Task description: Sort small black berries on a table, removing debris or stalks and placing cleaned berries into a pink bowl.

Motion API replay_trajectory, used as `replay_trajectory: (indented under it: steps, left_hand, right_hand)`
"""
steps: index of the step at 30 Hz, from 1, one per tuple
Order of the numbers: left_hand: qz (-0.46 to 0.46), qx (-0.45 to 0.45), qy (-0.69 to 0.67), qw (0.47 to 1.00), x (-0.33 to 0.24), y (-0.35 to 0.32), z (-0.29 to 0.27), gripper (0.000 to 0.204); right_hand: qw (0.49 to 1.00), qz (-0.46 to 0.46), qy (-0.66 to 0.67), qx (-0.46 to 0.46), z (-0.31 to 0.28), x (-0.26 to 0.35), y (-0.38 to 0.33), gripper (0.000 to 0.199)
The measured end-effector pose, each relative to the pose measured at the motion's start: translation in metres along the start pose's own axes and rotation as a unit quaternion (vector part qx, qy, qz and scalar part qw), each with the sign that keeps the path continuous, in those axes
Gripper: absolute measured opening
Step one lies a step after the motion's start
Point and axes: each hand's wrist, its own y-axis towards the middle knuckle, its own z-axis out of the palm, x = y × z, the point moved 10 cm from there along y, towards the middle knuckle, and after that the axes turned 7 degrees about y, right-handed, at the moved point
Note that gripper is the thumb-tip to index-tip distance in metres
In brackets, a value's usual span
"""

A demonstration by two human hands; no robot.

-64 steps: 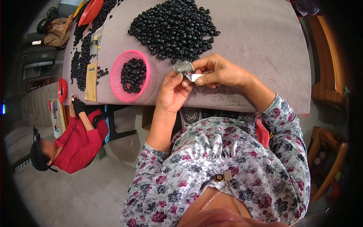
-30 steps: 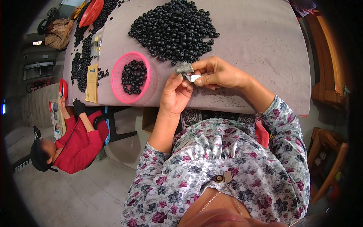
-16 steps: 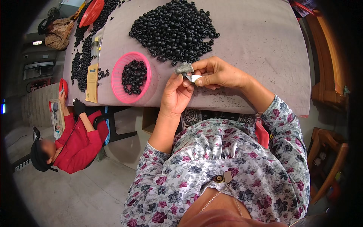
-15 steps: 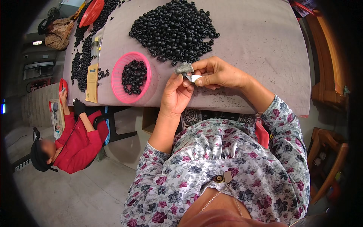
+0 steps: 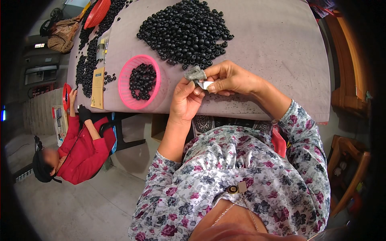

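Note:
My left hand [image 5: 187, 102] is closed, its thumb and fingers pinching a small black piece [image 5: 196, 82] that is mostly hidden. A worn grey cover [image 5: 196, 73], which looks like cloth, sits at that hand's fingertip. My right hand [image 5: 237, 78] meets it from the right and pinches a small blade with a white wrapping [image 5: 207, 85], held against the black piece. Just beyond both hands lies a large heap of round black pieces with holes [image 5: 185, 34]. A pink plastic basket [image 5: 157, 82], left of my hands, holds more of these pieces.
A grey cloth covers the table [image 5: 277, 52], with dark crumbs scattered on it. To the left are a yellow-brown packet [image 5: 97, 88], more black pieces [image 5: 85, 74] and a red basket [image 5: 97, 14]. A person in red [image 5: 86, 150] sits at the left edge. Wooden chairs [image 5: 348, 172] stand right.
My fingers have shifted slightly and the grey cover has tilted upward, while both hands stay together in the same place. The other person's bare hand has moved a little by a red container.

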Motion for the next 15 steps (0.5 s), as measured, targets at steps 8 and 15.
replay_trajectory:
  steps: [8, 15]
  left_hand:
    - [0.009, -0.014, -0.016, 1.000, 0.0004, 0.0020, -0.0005, 0.025]
    - [0.008, -0.019, -0.029, 0.999, 0.0010, 0.0032, 0.0011, 0.024]
  right_hand:
    - [1.000, -0.001, -0.002, -0.007, 0.0022, 0.0058, -0.0011, 0.025]
    - [1.000, 0.003, -0.022, -0.014, 0.0002, 0.0060, -0.0010, 0.028]
